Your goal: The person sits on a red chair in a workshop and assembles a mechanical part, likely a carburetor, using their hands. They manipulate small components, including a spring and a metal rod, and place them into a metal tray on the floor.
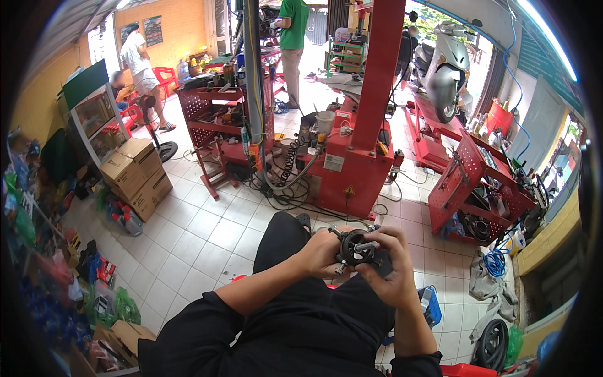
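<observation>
Above my lap I hold a dark ring-shaped metal part [346, 249] with silver bolts sticking out around its rim and a silver shaft [364, 247] at its centre. Its exact kind is unclear. My left hand [319, 254] is closed round the left side of the part, its fingers partly hidden behind it. On the other side my right hand [392, 267] curls its fingers and thumb about the right edge, close to the shaft. A blue bag-like item [431, 306] lies on the floor beside my right forearm.
Ahead stand a red lift post [372, 75] with hoses and cables at its base, and red tool carts [217, 125] [468, 188]. Cardboard boxes [135, 176] are stacked at left. A scooter [445, 69] sits on a lift. A person in green [293, 28] stands far off.
</observation>
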The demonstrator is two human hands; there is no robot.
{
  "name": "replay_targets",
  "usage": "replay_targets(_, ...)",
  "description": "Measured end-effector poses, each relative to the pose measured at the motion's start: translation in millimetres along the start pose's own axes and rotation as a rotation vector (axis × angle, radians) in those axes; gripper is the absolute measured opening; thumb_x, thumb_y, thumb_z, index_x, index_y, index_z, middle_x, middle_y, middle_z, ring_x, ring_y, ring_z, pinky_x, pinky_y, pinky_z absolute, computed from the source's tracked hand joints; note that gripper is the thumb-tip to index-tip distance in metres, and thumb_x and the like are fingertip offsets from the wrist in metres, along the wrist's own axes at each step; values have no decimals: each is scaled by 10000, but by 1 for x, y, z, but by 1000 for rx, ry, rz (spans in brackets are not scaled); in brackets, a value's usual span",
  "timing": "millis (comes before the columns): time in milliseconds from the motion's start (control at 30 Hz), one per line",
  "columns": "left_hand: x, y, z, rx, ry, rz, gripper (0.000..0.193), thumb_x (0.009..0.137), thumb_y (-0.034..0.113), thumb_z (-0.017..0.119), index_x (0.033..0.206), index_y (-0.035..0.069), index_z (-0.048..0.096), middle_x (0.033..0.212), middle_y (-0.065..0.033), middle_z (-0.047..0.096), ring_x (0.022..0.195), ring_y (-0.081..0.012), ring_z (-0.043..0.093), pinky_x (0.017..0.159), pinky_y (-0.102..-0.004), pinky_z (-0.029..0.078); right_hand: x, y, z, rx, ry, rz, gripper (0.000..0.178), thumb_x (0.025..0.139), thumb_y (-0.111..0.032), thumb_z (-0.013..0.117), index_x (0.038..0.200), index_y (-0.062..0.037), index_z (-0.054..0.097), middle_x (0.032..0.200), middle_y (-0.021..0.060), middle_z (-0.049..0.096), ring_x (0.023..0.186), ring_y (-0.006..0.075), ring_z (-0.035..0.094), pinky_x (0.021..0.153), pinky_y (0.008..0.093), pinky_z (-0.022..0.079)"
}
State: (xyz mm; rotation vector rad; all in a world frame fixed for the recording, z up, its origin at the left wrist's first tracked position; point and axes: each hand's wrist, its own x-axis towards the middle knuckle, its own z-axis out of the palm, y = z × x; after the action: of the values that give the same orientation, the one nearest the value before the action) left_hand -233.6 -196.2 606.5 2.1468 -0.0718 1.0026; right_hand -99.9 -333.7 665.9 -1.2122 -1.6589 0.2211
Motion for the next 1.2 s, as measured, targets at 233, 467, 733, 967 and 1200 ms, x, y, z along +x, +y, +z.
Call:
replay_targets(233,0,-2,0,-22,-1,8,645,690,446,694,1113,-18,549,1040,-185,592,940,-363,584,811,-418,458,-2,5,2,43,15,1,425,689,-53,732,1086,-59,578,1062,148,484,985,291,520,848,361,437)
replay_targets(467,1,0,0,14,6,21,660,697,463,700,1123,-16,544,1057,-184,588,959,-367,583,819,-418,458,-3,4,2,56,9,19,403,698,-68,722,1072,-41,577,1082,137,472,977,262,519,853,335,433)
replay_targets(733,1,-4,1,10,3,60,688,697,510,697,1124,-8,546,1030,-182,596,925,-364,592,789,-418,464,-1,3,1,29,10,0,403,673,-32,731,1037,-44,559,1080,129,477,953,247,518,832,320,438)
replay_targets(967,1,-3,1,28,20,48,670,689,497,705,1105,-7,554,1018,-173,599,912,-357,595,779,-408,467,1,2,-1,-56,-41,-27,399,677,-33,729,1038,-35,559,1077,133,475,953,243,517,828,319,441)
replay_targets(1200,0,-4,2,-4,17,1,642,690,477,712,1092,-1,561,1014,-170,600,921,-356,590,796,-410,462,2,-2,-1,-60,-57,-7,386,682,-49,730,1023,-42,549,1072,137,479,970,271,525,829,339,444)
